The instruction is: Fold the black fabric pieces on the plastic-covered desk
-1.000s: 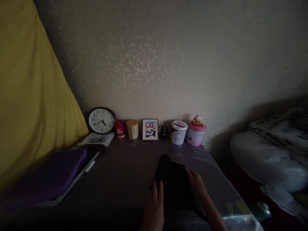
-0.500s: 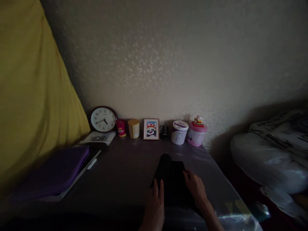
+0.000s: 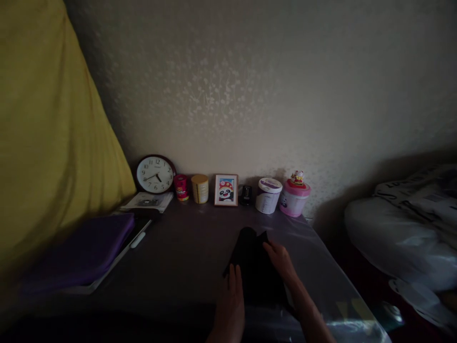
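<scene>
Two hands work at the near side of one table (image 3: 178, 271). The left hand (image 3: 229, 302) lies with its visible fingers straight and close together, touching the left side of one black cloth (image 3: 245, 247) without gripping it. The right hand (image 3: 282, 262) has its fingers closed on the cloth's far right corner, which is raised to a point. The black cloth is on the table between the hands; its long axis runs away from the person, a rounded end pointing toward the wall (image 3: 228, 109). Its near portion is too dark to resolve. At left: one purple case (image 3: 80, 250). Along the wall, left to right: one clock (image 3: 155, 174), one red canister (image 3: 182, 187), one yellow canister (image 3: 200, 189), one picture frame (image 3: 226, 204), one white tub (image 3: 267, 201), one pink tub (image 3: 293, 204) bearing one figurine (image 3: 297, 178).
</scene>
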`<state>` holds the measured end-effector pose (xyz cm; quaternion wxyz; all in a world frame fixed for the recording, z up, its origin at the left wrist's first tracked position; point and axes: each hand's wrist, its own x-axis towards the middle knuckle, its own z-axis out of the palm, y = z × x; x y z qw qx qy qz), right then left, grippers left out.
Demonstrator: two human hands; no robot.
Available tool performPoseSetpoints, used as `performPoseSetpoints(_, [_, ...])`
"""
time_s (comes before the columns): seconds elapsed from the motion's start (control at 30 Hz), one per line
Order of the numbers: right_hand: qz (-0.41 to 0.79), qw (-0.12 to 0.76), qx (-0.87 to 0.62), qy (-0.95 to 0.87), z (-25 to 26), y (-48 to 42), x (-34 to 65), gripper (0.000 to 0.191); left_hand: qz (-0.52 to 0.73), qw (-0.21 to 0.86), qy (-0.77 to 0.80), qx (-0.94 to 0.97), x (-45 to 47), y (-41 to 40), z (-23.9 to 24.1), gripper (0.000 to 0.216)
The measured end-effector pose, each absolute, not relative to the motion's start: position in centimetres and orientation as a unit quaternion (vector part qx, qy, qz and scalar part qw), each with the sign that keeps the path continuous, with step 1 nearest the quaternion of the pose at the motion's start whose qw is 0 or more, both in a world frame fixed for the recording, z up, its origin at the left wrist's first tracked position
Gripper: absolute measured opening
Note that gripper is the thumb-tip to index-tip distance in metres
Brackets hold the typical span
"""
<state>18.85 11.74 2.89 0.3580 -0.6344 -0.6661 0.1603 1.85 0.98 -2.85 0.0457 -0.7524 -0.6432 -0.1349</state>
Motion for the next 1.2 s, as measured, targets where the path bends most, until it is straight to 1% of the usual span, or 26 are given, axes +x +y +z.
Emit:
performPoseSetpoints(0.1, [0.192,0.381,-0.614,-0.664,3.8,12.8,17.3,0.033,-0.144,0.064,-0.648,-0.745,2.1,1.3,-3.8,0.075])
performPoseSetpoints(0.17, [0.214,0.383,-0.609,-0.661,3.9,13.5,16.2,0.033,-0.14,0.076,-0.648,-0.745,2.2,1.5,-4.3,0.073])
performPoseSetpoints(0.33, [0.237,0.372,-0.624,-0.645,2.7,15.0,13.4,0.031,-0.155,0.115,-0.637,-0.746,2.2,1.7,-4.8,0.063])
performPoseSetpoints(0.5, [0.237,0.343,-0.644,-0.642,1.4,15.3,11.5,0.029,-0.15,0.1,-0.616,-0.766,1.9,1.8,-3.7,0.045])
performPoseSetpoints(0.6, [0.234,0.32,-0.651,-0.647,1.1,15.2,11.0,0.03,-0.153,0.079,-0.61,-0.773,1.5,1.6,-3.3,0.046])
performPoseSetpoints(0.7, [0.233,0.299,-0.65,-0.658,1.2,15.2,10.7,0.028,-0.165,0.063,-0.625,-0.761,0.9,1.3,-4.1,0.05])
performPoseSetpoints(0.83, [0.234,0.285,-0.639,-0.675,1.5,14.8,10.5,0.02,-0.234,0.071,-0.607,-0.756,0.0,0.6,-5.1,0.05])
performPoseSetpoints(0.93, [0.279,0.272,-0.602,-0.697,2.2,14.2,10.3,0.021,-0.288,0.085,-0.597,-0.744,-0.4,0.1,-3.3,0.041])
performPoseSetpoints(1.03, [0.297,0.25,-0.569,-0.725,2.9,13.6,10.1,0.025,-0.299,0.027,-0.578,-0.759,-0.2,0.2,-0.4,0.032])
performPoseSetpoints(1.1, [0.276,0.237,-0.568,-0.738,3.2,13.4,10.0,0.024,-0.306,0.017,-0.547,-0.779,0.2,0.6,0.7,0.035])
performPoseSetpoints(1.2, [0.261,0.231,-0.563,-0.749,3.5,13.0,10.0,0.024,-0.291,0.021,-0.545,-0.786,0.7,1.4,0.2,0.048])
